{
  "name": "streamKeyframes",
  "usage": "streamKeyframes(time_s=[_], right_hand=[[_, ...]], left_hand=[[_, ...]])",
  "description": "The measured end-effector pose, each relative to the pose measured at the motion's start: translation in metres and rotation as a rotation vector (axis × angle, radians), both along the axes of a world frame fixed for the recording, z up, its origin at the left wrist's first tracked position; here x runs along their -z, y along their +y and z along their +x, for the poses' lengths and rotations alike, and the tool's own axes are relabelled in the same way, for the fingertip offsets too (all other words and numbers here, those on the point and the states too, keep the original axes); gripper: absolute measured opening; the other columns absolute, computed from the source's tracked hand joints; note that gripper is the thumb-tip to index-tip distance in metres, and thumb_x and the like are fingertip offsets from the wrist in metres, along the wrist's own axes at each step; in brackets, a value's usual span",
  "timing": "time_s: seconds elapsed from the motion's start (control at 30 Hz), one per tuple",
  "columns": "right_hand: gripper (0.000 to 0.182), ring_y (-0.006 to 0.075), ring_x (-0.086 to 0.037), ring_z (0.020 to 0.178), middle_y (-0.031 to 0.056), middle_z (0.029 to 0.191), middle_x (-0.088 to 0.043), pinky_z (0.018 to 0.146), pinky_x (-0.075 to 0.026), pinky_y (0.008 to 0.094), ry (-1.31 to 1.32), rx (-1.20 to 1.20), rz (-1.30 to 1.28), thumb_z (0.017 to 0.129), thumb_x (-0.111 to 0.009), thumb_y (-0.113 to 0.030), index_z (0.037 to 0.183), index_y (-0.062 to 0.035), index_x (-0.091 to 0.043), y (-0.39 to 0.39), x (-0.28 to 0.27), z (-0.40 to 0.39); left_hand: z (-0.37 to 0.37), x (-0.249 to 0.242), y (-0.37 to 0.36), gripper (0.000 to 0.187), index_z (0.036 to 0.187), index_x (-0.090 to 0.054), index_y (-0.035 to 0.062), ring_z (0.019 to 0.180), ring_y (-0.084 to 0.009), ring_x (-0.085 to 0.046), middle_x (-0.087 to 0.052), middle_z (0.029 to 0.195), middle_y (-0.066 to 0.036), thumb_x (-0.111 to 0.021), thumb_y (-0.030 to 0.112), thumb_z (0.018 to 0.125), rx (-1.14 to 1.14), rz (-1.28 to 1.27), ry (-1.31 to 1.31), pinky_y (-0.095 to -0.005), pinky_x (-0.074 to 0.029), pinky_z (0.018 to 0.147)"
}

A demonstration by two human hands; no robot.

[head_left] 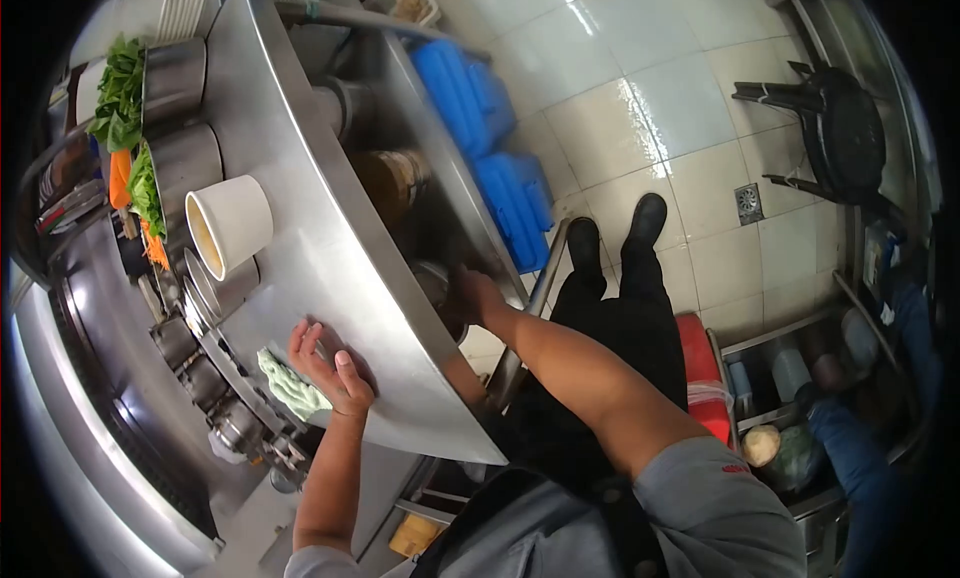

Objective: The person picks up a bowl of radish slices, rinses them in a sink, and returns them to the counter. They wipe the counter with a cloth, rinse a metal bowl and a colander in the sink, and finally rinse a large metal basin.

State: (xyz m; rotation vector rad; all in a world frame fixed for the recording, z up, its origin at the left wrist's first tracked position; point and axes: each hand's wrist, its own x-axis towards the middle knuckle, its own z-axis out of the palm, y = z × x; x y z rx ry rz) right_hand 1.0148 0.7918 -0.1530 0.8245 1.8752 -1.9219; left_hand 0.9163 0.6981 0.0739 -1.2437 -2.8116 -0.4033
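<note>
My left hand (333,370) rests on the steel counter (330,278) with its fingers spread and nothing in them. Right beside it lies a crumpled pale green cloth (290,386). Below the counter edge, my right hand (478,296) reaches onto the lower shelf, next to a shadowed round container (432,281); its fingers are mostly hidden in the dark, so any grip is unclear. A white paper tub (240,223) lies tilted on the counter, its opening facing left.
Leafy greens (122,93) and carrots (120,178) line the counter's far side. Blue lidded boxes (465,93) stand beside the lower shelf. A black stool (845,133), a red object (703,378) and a rack are to the right. Someone else's blue-clad leg (850,443) shows lower right.
</note>
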Motion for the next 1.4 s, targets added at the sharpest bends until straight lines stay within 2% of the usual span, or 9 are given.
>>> streamKeyframes(time_s=[0.2,0.33,0.43,0.53,0.6,0.67,0.87,1.07,1.4], right_hand=[[0.048,0.0476,-0.059,0.086,0.0303,0.095,-0.057,0.079,-0.047,0.0524,0.163,0.178,0.089,0.074,-0.061,-0.013,0.116,0.0049,-0.044,0.025,0.01,0.037],[0.069,0.0488,-0.05,0.107,0.0348,0.12,-0.044,0.087,-0.045,0.0519,0.198,0.073,0.008,0.076,-0.055,-0.003,0.137,0.0045,-0.025,0.057,-0.025,0.057],[0.074,0.0507,-0.043,0.115,0.0346,0.135,-0.03,0.092,-0.043,0.0523,0.24,0.119,0.171,0.078,-0.052,0.002,0.143,-0.0007,-0.018,0.048,-0.044,0.062],[0.079,0.0469,-0.038,0.121,0.0309,0.143,-0.024,0.099,-0.038,0.049,0.143,-0.036,0.048,0.076,-0.06,-0.004,0.145,-0.0066,-0.019,0.057,-0.071,0.059],[0.073,0.0481,-0.039,0.121,0.0277,0.14,-0.028,0.094,-0.043,0.0492,0.147,0.014,0.051,0.077,-0.052,0.004,0.142,-0.0095,-0.024,0.048,-0.074,0.054],[0.065,0.0427,-0.041,0.119,0.023,0.135,-0.035,0.09,-0.047,0.0457,0.304,0.176,0.466,0.079,-0.052,0.002,0.139,-0.0083,-0.031,0.04,-0.072,0.044],[0.05,0.0366,-0.046,0.11,0.0166,0.121,-0.045,0.088,-0.048,0.0421,0.245,0.178,0.132,0.082,-0.05,-0.001,0.13,-0.0067,-0.043,0.054,-0.09,0.03],[0.052,0.0385,-0.045,0.11,0.0172,0.12,-0.047,0.091,-0.044,0.0419,0.318,0.196,0.08,0.076,-0.061,-0.007,0.126,-0.0064,-0.048,0.049,-0.081,0.035],[0.042,0.041,-0.046,0.103,0.0228,0.112,-0.047,0.091,-0.041,0.0455,0.416,0.175,0.102,0.085,-0.054,-0.014,0.125,-0.0036,-0.047,0.038,-0.096,0.027]], left_hand=[[-0.001,0.002,-0.001,0.048,0.121,-0.044,-0.0038,0.123,-0.0352,-0.033,-0.036,0.13,-0.025,-0.045,0.032,0.088,-0.039,-0.02,-0.001,-0.0467,-0.024,0.104],[-0.001,0.001,0.003,0.049,0.121,-0.043,-0.0048,0.123,-0.0354,-0.032,-0.036,0.13,-0.026,-0.044,0.032,0.088,-0.017,-0.049,0.014,-0.0474,-0.024,0.105],[-0.002,0.0,0.004,0.05,0.121,-0.043,-0.005,0.124,-0.0354,-0.031,-0.035,0.13,-0.026,-0.043,0.032,0.088,-0.012,-0.061,0.012,-0.0476,-0.024,0.105],[-0.002,0.002,0.002,0.05,0.121,-0.043,-0.0047,0.125,-0.0353,-0.031,-0.034,0.131,-0.026,-0.043,0.034,0.089,-0.015,-0.061,0.0,-0.0478,-0.024,0.105],[-0.003,0.003,0.001,0.05,0.121,-0.042,-0.0045,0.125,-0.0354,-0.031,-0.034,0.132,-0.026,-0.043,0.034,0.089,-0.018,-0.041,-0.006,-0.0479,-0.024,0.105],[-0.003,0.002,0.001,0.052,0.122,-0.042,-0.0041,0.125,-0.0353,-0.031,-0.033,0.133,-0.026,-0.043,0.036,0.09,-0.015,-0.053,-0.003,-0.048,-0.024,0.105],[-0.002,-0.001,0.001,0.052,0.123,-0.042,-0.0041,0.126,-0.0352,-0.029,-0.031,0.134,-0.026,-0.045,0.035,0.09,-0.027,-0.073,0.008,-0.048,-0.023,0.106],[0.002,-0.004,-0.003,0.049,0.124,-0.041,-0.0043,0.128,-0.0358,-0.027,-0.03,0.136,-0.025,-0.046,0.03,0.09,-0.083,-0.028,0.106,-0.0485,-0.022,0.106],[0.003,-0.007,-0.004,0.049,0.127,-0.042,-0.002,0.127,-0.0382,-0.03,-0.034,0.135,-0.025,-0.047,0.032,0.091,-0.091,0.022,0.118,-0.0492,-0.021,0.107]])
